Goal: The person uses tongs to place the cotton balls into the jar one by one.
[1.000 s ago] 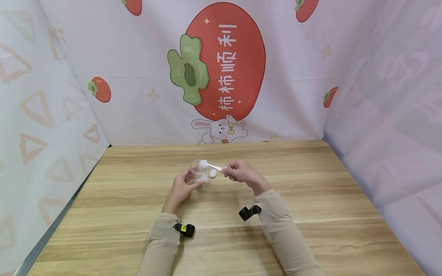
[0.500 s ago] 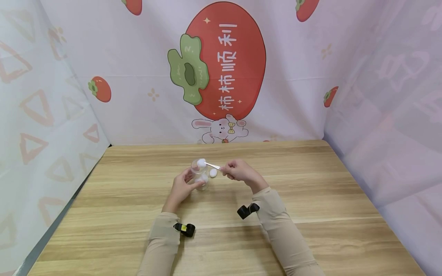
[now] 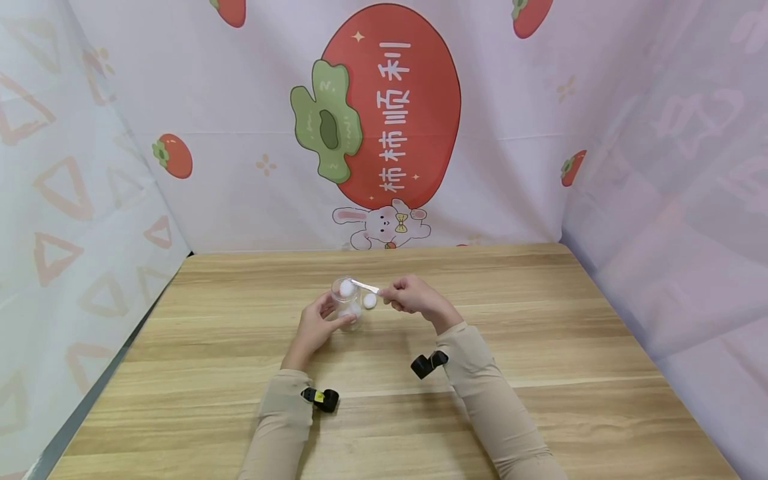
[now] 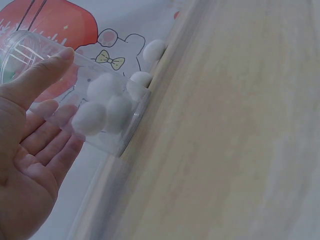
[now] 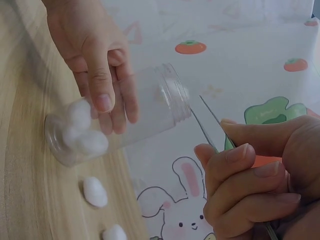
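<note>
Left hand [image 3: 316,327] grips a clear jar [image 5: 152,107] of white balls [image 5: 93,143]. At the jar's right, right hand [image 3: 419,299] pinches tweezers [image 3: 366,287].

Left fingers [image 4: 44,75] around a clear jar [image 4: 78,90], three white balls [image 4: 90,118] inside, two loose balls [image 4: 154,50] outside, wooden table [image 4: 225,125]

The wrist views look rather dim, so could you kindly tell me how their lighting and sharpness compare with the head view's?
Head view: brighter, fairly even light, soft shadows on the wooden tabletop; left wrist: dim and hazy, with the wood grain smeared; right wrist: also dim, faint glints on the clear jar at its threaded neck, the tweezers fairly crisp.
</note>
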A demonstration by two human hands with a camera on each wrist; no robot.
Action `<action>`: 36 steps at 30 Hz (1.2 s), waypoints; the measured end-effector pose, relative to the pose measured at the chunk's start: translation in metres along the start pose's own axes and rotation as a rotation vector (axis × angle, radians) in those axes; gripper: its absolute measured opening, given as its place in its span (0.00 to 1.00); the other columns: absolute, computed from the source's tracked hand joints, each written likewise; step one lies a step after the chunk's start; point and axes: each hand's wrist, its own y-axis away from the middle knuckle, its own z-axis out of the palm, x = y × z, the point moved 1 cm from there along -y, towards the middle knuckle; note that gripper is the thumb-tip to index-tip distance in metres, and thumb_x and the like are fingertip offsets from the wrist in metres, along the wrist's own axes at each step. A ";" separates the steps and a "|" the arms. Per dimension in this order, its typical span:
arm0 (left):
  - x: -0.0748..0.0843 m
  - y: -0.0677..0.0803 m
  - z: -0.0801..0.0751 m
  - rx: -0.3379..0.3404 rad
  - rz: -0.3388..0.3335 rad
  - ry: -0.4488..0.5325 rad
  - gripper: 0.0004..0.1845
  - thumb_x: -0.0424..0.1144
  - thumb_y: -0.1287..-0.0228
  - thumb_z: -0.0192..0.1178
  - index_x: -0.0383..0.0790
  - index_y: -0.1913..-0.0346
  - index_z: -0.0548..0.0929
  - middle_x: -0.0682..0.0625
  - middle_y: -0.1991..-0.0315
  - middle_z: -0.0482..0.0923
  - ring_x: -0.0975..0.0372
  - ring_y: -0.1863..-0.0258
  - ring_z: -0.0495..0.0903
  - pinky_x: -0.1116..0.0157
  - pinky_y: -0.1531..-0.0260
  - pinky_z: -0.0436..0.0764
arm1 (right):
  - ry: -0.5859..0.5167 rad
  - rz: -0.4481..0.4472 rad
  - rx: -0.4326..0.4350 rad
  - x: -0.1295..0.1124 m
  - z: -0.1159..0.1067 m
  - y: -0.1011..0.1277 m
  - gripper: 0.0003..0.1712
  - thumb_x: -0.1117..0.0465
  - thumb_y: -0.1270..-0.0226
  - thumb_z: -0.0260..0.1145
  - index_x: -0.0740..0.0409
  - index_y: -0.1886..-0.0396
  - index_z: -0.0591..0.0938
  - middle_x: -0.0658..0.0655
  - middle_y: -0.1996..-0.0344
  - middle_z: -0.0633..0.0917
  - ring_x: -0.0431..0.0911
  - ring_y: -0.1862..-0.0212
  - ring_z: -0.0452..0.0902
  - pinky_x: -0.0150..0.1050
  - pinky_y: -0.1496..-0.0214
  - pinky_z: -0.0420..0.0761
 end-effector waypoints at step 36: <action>0.001 0.001 -0.002 0.000 0.025 -0.001 0.33 0.34 0.51 0.74 0.34 0.39 0.75 0.36 0.40 0.77 0.47 0.38 0.76 0.59 0.32 0.76 | -0.123 -0.029 -0.027 0.022 -0.014 0.009 0.17 0.56 0.26 0.56 0.63 0.73 0.79 0.46 0.88 0.70 0.35 0.86 0.57 0.25 0.86 0.55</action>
